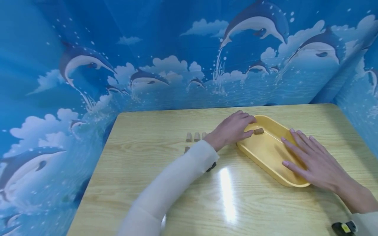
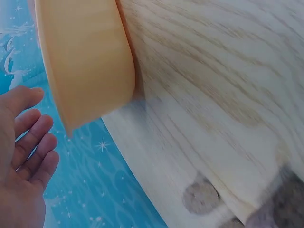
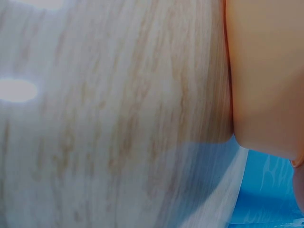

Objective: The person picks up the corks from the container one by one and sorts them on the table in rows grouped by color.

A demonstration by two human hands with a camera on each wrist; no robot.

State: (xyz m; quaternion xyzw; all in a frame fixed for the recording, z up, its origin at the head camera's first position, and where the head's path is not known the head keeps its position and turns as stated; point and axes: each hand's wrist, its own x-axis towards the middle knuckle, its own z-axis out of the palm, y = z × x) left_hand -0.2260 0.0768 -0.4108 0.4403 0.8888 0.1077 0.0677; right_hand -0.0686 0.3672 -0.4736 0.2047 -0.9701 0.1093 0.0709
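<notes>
A yellow oblong tray (image 1: 265, 154) lies slanted on the right half of the table. One brown cork stopper (image 1: 259, 131) is inside, near the tray's far left end. My left hand (image 1: 233, 127) reaches over that end with its fingertips close to the cork. In the left wrist view its fingers (image 2: 40, 135) are loosely bent, and nothing shows between them and the thumb. My right hand (image 1: 314, 162) lies with spread, straight fingers over the tray's right side. In the right wrist view the tray's outer wall (image 3: 266, 80) covers most of that hand.
Several cork stoppers stand on the table left of the tray, among them a pale one (image 1: 189, 137) and a darker one (image 1: 187, 149) partly behind my left sleeve (image 1: 177, 186). A blue dolphin-print curtain (image 1: 165, 75) hangs behind the wooden table (image 1: 141, 173).
</notes>
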